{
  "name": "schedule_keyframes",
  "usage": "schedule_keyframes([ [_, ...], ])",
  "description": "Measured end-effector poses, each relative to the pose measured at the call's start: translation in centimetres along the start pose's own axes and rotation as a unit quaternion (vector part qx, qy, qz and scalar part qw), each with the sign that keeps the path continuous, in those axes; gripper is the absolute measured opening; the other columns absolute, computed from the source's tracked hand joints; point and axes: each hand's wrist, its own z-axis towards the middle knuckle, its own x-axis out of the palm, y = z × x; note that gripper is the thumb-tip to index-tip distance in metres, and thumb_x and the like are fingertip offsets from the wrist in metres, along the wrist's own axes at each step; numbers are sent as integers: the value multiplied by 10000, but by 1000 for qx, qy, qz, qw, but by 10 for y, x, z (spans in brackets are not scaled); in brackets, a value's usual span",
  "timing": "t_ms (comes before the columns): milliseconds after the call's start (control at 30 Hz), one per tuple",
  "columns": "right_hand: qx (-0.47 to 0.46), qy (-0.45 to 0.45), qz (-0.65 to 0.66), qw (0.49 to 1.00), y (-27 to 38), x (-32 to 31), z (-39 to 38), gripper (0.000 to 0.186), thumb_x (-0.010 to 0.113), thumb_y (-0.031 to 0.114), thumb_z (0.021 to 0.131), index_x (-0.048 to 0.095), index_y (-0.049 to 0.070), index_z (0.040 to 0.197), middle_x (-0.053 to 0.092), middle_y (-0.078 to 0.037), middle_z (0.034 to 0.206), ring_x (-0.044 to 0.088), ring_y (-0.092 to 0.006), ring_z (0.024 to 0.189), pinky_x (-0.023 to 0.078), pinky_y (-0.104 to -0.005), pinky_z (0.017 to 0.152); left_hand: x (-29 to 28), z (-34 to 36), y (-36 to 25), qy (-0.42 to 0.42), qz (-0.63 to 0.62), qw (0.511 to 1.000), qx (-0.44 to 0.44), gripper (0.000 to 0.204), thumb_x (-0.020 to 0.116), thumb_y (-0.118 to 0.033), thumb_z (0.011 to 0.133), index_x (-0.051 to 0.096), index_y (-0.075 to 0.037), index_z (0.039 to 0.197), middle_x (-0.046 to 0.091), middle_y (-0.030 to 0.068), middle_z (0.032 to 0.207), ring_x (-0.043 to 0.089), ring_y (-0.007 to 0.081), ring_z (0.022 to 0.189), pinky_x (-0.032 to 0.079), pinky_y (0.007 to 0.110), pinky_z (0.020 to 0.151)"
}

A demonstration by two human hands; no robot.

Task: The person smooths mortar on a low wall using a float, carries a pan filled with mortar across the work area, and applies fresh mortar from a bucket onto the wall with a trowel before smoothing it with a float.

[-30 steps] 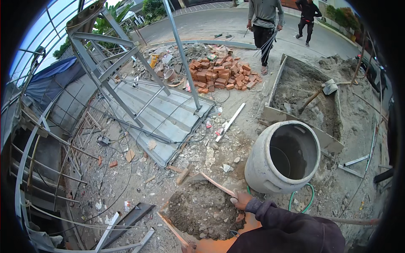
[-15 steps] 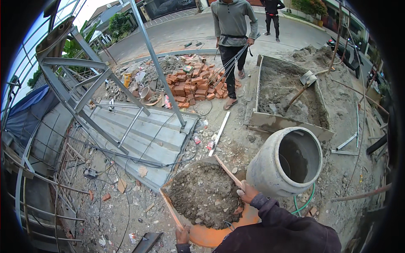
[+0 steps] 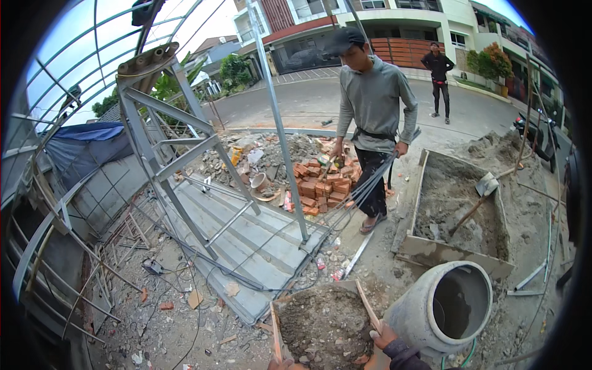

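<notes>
At the bottom of the head view, a tub with wooden side rails holds a heap of grey wet mortar (image 3: pixel 320 324). Its orange body barely shows now. My right hand (image 3: pixel 383 338) is closed around the right wooden rail (image 3: pixel 368 305), beside a grey barrel-shaped drum (image 3: pixel 410 308) whose wide mouth tips to the right. Down at the lower edge, my left hand (image 3: pixel 285 365) is closed on the left rail (image 3: pixel 277 333); part of that hand is cut off. The tub's wheel or legs, if any, cannot be seen.
Ahead, a person in a grey shirt (image 3: pixel 377 102) carries a bundle of thin rods (image 3: pixel 375 180) beside a brick pile (image 3: pixel 327 188). A mixing box (image 3: pixel 425 250) holds a shovel (image 3: pixel 486 185). Corrugated sheets (image 3: pixel 240 246) and a metal frame (image 3: pixel 176 163) stand left.
My view has tilted upward, so the tub and my hands sit lower in the picture. The person in grey has turned with the rods and reaches toward the bricks. Both my hands keep their grip.
</notes>
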Motion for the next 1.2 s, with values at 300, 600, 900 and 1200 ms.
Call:
schedule_keyframes([
  [300,-3,-8,-3,1000,-33,12,10,512,505,340,741,363,-3,1094,485,-241,950,468,-398,872,393,-440,695,19,41,14,45,-126,988,82,302,595,-242,718,481,-42,913,482,61,755,449,183,668,393,365,575],
  [600,-27,-71,3,997,-49,3,-3,525,548,336,709,380,-4,1071,482,-233,917,458,-402,858,388,-440,707,25,44,-12,29,-62,958,278,395,603,-203,702,458,-30,1027,485,47,827,440,169,734,403,327,617],
  [900,41,-94,45,994,-50,-16,-11,586,569,330,692,358,-24,1108,467,-224,986,435,-374,938,370,-419,778,33,53,-48,113,-40,977,174,502,594,-195,717,391,-13,1138,478,58,999,439,181,878,387,325,756],
  [1200,4,-112,72,991,-64,-24,-4,663,572,309,669,294,-56,1148,454,-239,1033,421,-364,991,340,-396,851,37,60,-67,220,-12,939,265,481,546,-228,758,373,-53,1171,449,73,1062,404,180,957,344,351,807],
])
